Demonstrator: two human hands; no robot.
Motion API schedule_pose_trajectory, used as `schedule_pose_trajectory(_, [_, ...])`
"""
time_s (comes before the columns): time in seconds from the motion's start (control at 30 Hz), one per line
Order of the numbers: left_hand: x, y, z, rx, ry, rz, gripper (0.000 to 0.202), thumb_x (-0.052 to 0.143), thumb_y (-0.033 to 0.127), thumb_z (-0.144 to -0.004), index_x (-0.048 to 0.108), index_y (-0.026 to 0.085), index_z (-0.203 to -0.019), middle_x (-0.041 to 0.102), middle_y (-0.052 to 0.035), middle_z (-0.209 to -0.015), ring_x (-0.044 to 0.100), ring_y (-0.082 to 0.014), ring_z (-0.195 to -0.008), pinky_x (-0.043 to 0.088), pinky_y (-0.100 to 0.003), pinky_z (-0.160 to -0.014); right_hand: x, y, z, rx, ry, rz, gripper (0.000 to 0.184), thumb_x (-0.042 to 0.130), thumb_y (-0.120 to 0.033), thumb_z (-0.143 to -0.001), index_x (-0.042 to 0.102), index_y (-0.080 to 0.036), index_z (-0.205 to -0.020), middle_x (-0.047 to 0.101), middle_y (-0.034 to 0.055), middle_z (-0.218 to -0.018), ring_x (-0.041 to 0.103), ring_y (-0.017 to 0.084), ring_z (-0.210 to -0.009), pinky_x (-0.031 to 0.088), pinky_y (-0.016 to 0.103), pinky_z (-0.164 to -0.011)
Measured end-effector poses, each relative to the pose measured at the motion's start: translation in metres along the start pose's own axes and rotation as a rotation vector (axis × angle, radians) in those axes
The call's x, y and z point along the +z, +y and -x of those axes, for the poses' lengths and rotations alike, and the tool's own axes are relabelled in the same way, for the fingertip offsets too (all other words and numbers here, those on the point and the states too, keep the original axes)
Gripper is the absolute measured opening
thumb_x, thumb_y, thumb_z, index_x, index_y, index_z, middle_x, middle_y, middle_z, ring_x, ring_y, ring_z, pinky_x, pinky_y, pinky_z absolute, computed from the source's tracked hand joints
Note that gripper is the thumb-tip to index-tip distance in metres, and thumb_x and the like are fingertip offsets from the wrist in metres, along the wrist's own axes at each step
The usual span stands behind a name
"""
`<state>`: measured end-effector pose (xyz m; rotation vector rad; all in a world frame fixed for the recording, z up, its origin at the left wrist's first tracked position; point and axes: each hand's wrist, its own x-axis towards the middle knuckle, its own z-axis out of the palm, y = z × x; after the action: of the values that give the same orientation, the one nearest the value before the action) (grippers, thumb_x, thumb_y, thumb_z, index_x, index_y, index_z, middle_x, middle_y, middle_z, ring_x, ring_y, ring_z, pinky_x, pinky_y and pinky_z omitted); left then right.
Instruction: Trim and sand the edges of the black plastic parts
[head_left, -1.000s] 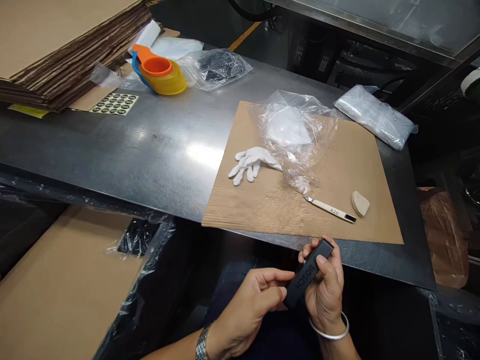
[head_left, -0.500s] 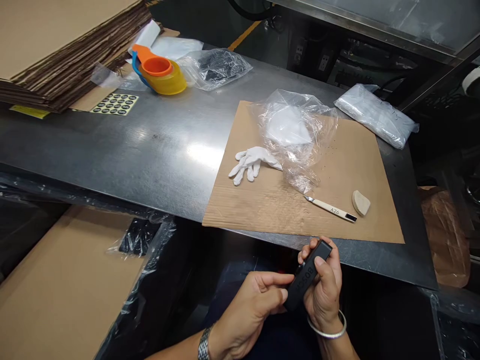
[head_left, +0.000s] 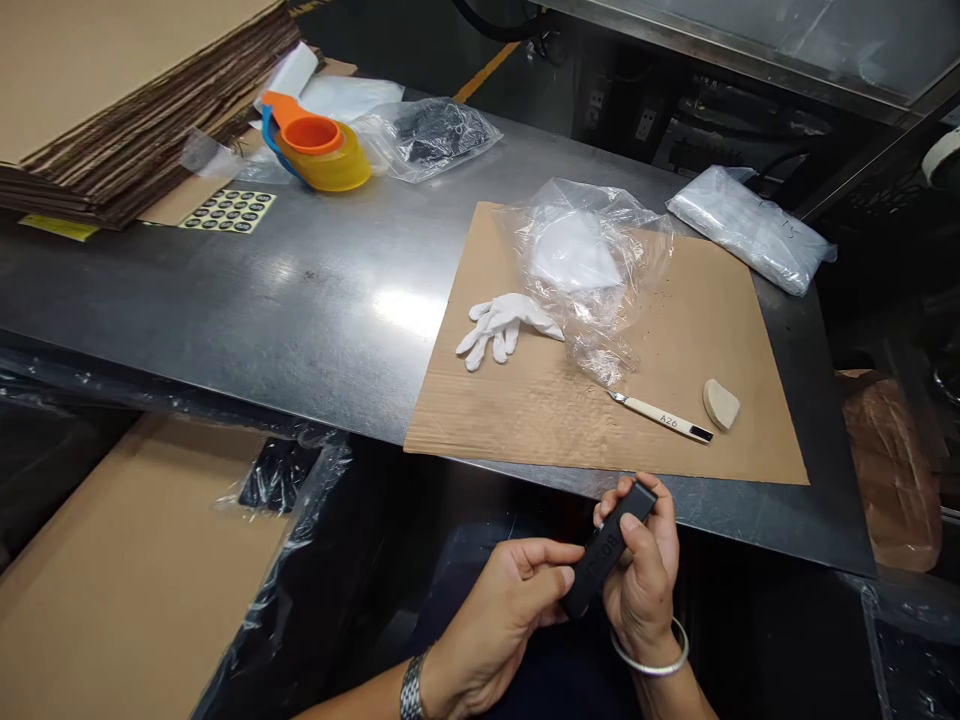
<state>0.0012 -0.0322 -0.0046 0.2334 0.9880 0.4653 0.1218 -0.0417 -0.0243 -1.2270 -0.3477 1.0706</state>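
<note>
Between my two hands is a black, bar-shaped plastic part (head_left: 609, 550) with raised BOSCH-like lettering, held at a slant just off the table's front edge. My right hand (head_left: 645, 560) is wrapped round its upper end, thumb on the lettered face. The thumb and forefinger of my left hand (head_left: 506, 610) pinch its lower end; the other left fingers are partly hidden. On the cardboard sheet (head_left: 495, 420) ahead lie a white-handled craft knife (head_left: 664, 416) marked A26, a beige rounded block (head_left: 721, 404) and a white glove (head_left: 506, 325).
A crumpled clear bag (head_left: 585, 260) with white material rests on the cardboard. Farther left are an orange-and-yellow tape dispenser (head_left: 319, 150), a sticker sheet (head_left: 229, 210), a bag of black parts (head_left: 431, 130) and a cardboard stack (head_left: 135, 90). A plastic-wrapped pack (head_left: 750, 228) lies back right.
The black part and my right hand have shifted slightly left and its tilt has changed a little. Both hands keep their hold.
</note>
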Motion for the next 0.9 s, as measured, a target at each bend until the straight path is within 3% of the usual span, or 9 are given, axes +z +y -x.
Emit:
schedule_pose_trajectory(0.47, [0.0003, -0.0092, -0.0018, -0.013, 0.07, 0.082, 0.023, 0.075, 0.02, -0.06, 0.066, 0.013, -0.08, 0.064, -0.0042, -0.076, 0.057, -0.0146, -0.065, 0.045, -0.037, -0.074, -0.0045, 0.0056, 0.001, -0.055, -0.012, 0.073, 0.035, 0.06, -0.031, -0.073, 0.047, -0.027, -0.105, 0.048, -0.0002, -0.092, 0.049, 0.013, -0.072, 0.041, 0.028, -0.065])
schedule_pose_trajectory(0.7, [0.0022, -0.0064, -0.0026, 0.003, 0.037, 0.061, 0.02, 0.076, 0.025, -0.062, 0.069, 0.012, -0.075, 0.064, -0.0046, -0.071, 0.057, -0.0147, -0.064, 0.045, -0.035, -0.072, -0.0061, 0.0091, 0.0015, -0.075, -0.001, 0.07, 0.036, 0.061, -0.031, -0.073, 0.047, -0.027, -0.106, 0.05, -0.0006, -0.092, 0.049, 0.013, -0.072, 0.041, 0.028, -0.067])
schedule_pose_trajectory(0.9, [0.0059, -0.0007, 0.0007, 0.026, -0.036, -0.016, 0.027, 0.071, 0.035, -0.069, 0.072, 0.011, -0.082, 0.068, -0.0089, -0.078, 0.057, -0.0153, -0.071, 0.045, -0.031, -0.073, -0.0075, 0.0086, -0.005, 0.055, -0.001, -0.104, 0.03, 0.06, -0.026, -0.074, 0.05, -0.026, -0.102, 0.051, -0.0015, -0.089, 0.051, 0.012, -0.072, 0.042, 0.025, -0.064])
